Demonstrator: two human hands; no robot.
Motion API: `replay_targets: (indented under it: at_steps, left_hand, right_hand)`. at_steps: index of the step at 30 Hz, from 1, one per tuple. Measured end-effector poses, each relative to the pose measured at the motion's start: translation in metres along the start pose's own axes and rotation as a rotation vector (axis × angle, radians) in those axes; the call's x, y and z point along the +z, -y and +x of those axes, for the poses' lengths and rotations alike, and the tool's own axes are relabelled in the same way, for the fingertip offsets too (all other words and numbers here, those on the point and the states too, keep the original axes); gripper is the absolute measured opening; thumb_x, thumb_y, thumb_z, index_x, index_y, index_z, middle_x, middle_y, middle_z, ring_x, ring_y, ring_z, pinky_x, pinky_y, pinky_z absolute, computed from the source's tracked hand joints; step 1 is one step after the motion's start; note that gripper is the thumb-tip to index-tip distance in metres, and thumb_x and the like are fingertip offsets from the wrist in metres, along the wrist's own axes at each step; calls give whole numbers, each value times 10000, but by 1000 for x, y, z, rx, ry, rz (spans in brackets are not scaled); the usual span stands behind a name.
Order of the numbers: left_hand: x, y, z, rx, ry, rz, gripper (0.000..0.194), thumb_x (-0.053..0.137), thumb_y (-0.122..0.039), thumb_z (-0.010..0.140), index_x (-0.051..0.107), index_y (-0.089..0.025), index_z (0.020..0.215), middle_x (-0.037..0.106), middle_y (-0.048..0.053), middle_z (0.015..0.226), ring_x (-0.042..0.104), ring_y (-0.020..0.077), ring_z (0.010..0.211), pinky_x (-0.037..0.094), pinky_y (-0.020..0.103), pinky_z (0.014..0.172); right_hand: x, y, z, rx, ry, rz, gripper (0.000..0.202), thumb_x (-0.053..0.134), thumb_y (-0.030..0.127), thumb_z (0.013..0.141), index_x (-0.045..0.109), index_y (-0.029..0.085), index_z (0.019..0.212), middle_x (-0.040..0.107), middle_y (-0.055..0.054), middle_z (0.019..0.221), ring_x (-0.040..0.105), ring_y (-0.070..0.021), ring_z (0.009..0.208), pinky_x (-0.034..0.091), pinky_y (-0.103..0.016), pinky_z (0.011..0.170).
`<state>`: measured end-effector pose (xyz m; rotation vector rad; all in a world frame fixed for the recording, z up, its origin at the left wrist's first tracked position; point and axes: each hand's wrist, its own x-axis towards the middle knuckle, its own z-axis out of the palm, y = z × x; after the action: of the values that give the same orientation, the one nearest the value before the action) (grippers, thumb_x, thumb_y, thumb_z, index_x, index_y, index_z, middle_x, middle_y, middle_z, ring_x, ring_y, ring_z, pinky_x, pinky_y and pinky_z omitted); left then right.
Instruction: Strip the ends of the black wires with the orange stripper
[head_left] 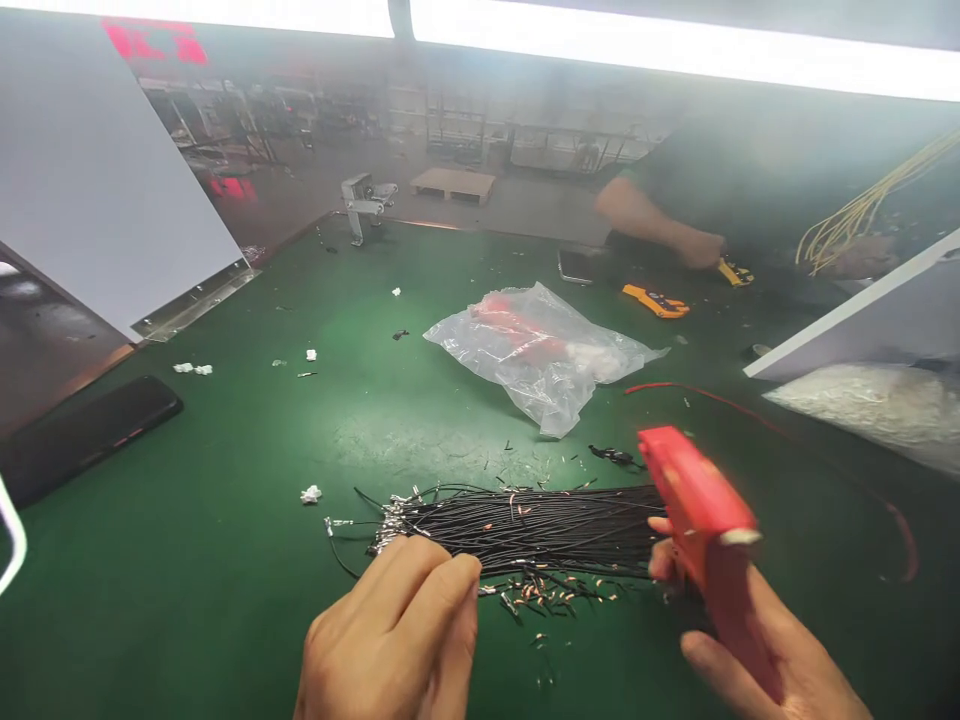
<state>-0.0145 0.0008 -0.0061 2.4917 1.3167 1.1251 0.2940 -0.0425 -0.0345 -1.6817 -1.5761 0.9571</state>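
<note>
A bundle of thin black wires [525, 525] with metal terminals at the left ends lies on the green mat [225, 560]. My left hand [397, 630] hovers at the bundle's near left end, fingers pinched together by the terminals; whether it grips a wire I cannot tell. My right hand [757, 650] holds a red hand tool [701, 510] at the bundle's right end. Small cut wire bits [547, 595] lie scattered just in front of the bundle.
A clear plastic bag [540, 350] with red parts lies behind the wires. A black phone [82, 435] rests at the left edge. Another person's arm [652, 220] works at the far side near orange tools [656, 300]. A white-filled bag [877, 405] sits at right.
</note>
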Motion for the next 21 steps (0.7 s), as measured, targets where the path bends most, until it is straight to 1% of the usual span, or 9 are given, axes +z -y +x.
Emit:
replay_targets:
  at_steps: [2, 5, 6, 8, 9, 10, 12, 17, 21]
  left_hand:
    - [-1, 0, 2, -12, -25, 15, 207, 590, -8, 869, 608, -171, 995, 634, 14, 800, 606, 103, 687, 527, 192, 635]
    - [-2, -1, 4, -12, -32, 14, 198, 581, -14, 870, 596, -183, 973, 632, 4, 791, 601, 98, 676, 531, 183, 634]
    - [-2, -2, 4, -11, -22, 11, 199, 574, -16, 871, 590, -189, 970, 624, 2, 785, 600, 102, 678, 531, 186, 627]
    - [0, -4, 3, -26, 8, 22, 211, 556, -16, 874, 583, -205, 965, 613, 0, 787, 602, 112, 691, 528, 195, 610]
    - [2, -4, 2, -42, 25, 35, 218, 547, -16, 877, 583, -213, 964, 612, 0, 795, 604, 116, 697, 525, 198, 602]
    - [4, -5, 1, -57, 39, 48, 223, 540, -17, 879, 584, -219, 962, 612, 1, 804, 603, 118, 698, 520, 199, 593]
    - [9, -7, -1, -67, 67, 64, 221, 531, -22, 882, 586, -226, 945, 613, 2, 816, 595, 113, 674, 503, 193, 565]
    - [21, -12, -8, -37, 69, 147, 224, 504, -36, 876, 592, -236, 927, 611, -2, 806, 599, 107, 623, 457, 174, 498]
    - [28, -16, -13, 19, 57, 214, 238, 520, -27, 862, 588, -238, 950, 607, -13, 762, 587, 104, 587, 440, 166, 480]
  right_hand:
    - [-8, -4, 5, -177, -11, -300, 562, 624, 520, 888, 460, 314, 1385, 600, -112, 1328, 580, -375, 1198, 482, -475, 958]
    - [-2, -3, 13, -572, 98, -599, 568, 719, 432, 845, 490, 258, 1334, 715, -103, 1127, 683, -313, 959, 530, -417, 815]
    - [5, 0, 15, -665, 139, -625, 581, 703, 504, 849, 500, 224, 1315, 729, -108, 1067, 689, -298, 895, 534, -398, 767]
    - [22, 8, 17, -874, 31, -617, 416, 435, 541, 1001, 567, 175, 1149, 726, -75, 826, 645, -227, 648, 478, -342, 611]
    - [31, 12, 17, -849, 96, -682, 401, 284, 448, 1068, 591, 190, 1087, 715, -48, 775, 634, -198, 625, 456, -314, 602]
    - [40, 16, 17, -870, 67, -708, 464, 165, 331, 1092, 602, 197, 1011, 687, -21, 692, 591, -173, 556, 409, -294, 558]
    - [53, 22, 16, -905, 45, -751, 521, 115, 267, 1094, 616, 200, 972, 693, -15, 691, 574, -161, 562, 388, -286, 572]
    - [64, 19, 11, -939, -149, -785, 526, 177, 338, 1099, 665, 206, 953, 735, -42, 801, 600, -170, 680, 406, -299, 691]
    - [64, 10, 4, -829, -196, -714, 486, 201, 368, 1098, 670, 256, 1042, 757, -26, 885, 639, -220, 897, 378, -389, 872]
